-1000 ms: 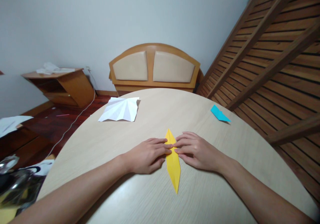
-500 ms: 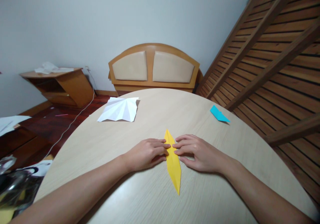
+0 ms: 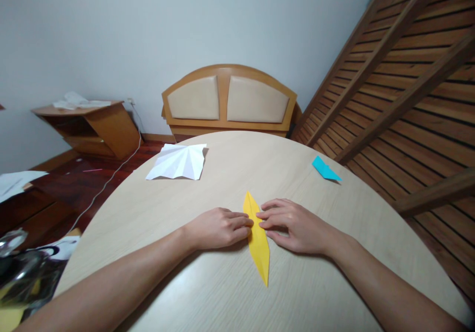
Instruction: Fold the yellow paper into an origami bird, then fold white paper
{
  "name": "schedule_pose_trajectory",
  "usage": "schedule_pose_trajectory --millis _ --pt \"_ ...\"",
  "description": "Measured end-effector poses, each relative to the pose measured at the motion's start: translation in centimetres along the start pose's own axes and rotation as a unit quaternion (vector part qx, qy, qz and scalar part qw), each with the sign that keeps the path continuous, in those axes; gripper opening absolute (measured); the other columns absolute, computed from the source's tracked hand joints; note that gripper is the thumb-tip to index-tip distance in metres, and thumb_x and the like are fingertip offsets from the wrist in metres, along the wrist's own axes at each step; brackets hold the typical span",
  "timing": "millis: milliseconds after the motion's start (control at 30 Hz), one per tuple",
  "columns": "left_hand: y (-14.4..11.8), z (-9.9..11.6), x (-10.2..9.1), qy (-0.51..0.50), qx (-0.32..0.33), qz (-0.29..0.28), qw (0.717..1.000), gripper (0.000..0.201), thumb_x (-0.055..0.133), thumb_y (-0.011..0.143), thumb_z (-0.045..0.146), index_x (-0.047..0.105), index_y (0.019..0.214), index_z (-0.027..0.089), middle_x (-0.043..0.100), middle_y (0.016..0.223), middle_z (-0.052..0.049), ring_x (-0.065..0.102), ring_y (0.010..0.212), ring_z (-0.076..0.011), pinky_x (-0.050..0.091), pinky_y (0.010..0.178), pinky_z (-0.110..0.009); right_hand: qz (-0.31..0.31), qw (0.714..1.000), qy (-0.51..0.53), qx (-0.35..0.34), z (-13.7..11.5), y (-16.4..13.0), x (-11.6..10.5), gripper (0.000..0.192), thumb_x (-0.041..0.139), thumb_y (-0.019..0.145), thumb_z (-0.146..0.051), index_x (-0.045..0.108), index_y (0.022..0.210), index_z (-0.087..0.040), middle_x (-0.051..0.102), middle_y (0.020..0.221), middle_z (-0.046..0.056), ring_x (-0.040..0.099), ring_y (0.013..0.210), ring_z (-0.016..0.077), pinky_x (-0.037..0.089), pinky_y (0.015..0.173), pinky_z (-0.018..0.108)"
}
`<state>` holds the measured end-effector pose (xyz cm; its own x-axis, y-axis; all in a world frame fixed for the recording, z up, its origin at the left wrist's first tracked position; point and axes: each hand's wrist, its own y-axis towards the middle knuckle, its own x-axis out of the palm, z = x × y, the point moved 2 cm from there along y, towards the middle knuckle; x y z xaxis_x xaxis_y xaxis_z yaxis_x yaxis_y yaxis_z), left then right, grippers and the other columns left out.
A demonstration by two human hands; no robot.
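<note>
- Spanning most of the view: round pale wood-grain table, matte.
- Lying flat near table's middle: narrow yellow folded paper, long diamond, pointed at both ends.
- Pressing its right edge: right hand, fingers loosely spread, gripping nothing.
- Curling tighter than a second ago: left hand, fingertips on paper's left edge.

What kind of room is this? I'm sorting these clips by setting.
Probably a bedroom or spare room at home, used for paper folding: a padded headboard and a slatted bed frame lean against the walls, and a round wooden table holds folded paper.
</note>
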<state>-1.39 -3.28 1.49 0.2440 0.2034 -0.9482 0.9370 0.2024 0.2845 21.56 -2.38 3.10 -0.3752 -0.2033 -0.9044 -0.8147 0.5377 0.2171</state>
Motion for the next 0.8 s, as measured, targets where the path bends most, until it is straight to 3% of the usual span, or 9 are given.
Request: schedule_pose_trajectory --millis 200,400,700,800 --pt "0.21 0.00 -0.23 -0.013 -0.019 -0.014 1.000 0.024 0.038 0.105 0.015 0.062 0.102 0.012 0.071 0.114 -0.012 0.071 0.097 -0.0201 0.060 0.078 -0.030 0.002 1.000 0.008 0.005 -0.22 -0.08 -0.08 0.025 0.064 0.087 -0.013 0.077 0.105 -0.023 0.076 0.113 0.004 0.062 0.113 0.0244 0.051 0.098 0.040" --pt "0.33 0.05 0.09 -0.054 -0.090 -0.030 0.994 0.017 0.044 0.103 0.019 0.060 0.098 0.015 0.071 0.102 -0.009 0.071 0.081 -0.0176 0.057 0.073 -0.028 0.009 1.000 0.018 0.016 -0.18 -0.10 -0.04 0.022 0.067 0.087 -0.018 0.076 0.106 -0.024 0.077 0.109 0.005 0.063 0.112 0.0255 0.051 0.097 0.042" --pt "0.48 0.21 -0.14 -0.084 -0.145 -0.040 0.985 0.010 0.052 0.093 0.022 0.059 0.100 0.018 0.070 0.103 -0.005 0.069 0.080 -0.0169 0.053 0.069 -0.026 0.016 0.999 0.015 0.024 0.19 0.10 0.39 0.017 0.064 0.088 -0.015 0.075 0.098 -0.024 0.077 0.101 0.004 0.064 0.110 0.0233 0.051 0.095 0.038" --pt "0.51 0.21 -0.37 -0.106 -0.148 -0.033 0.983 0.012 0.052 0.092 0.022 0.060 0.101 0.018 0.070 0.105 -0.006 0.069 0.086 -0.0181 0.054 0.075 -0.028 0.019 1.000 0.011 0.019 0.07 0.19 0.33 0.015 0.064 0.089 -0.015 0.074 0.097 -0.023 0.076 0.101 0.005 0.064 0.108 0.0235 0.051 0.095 0.038"
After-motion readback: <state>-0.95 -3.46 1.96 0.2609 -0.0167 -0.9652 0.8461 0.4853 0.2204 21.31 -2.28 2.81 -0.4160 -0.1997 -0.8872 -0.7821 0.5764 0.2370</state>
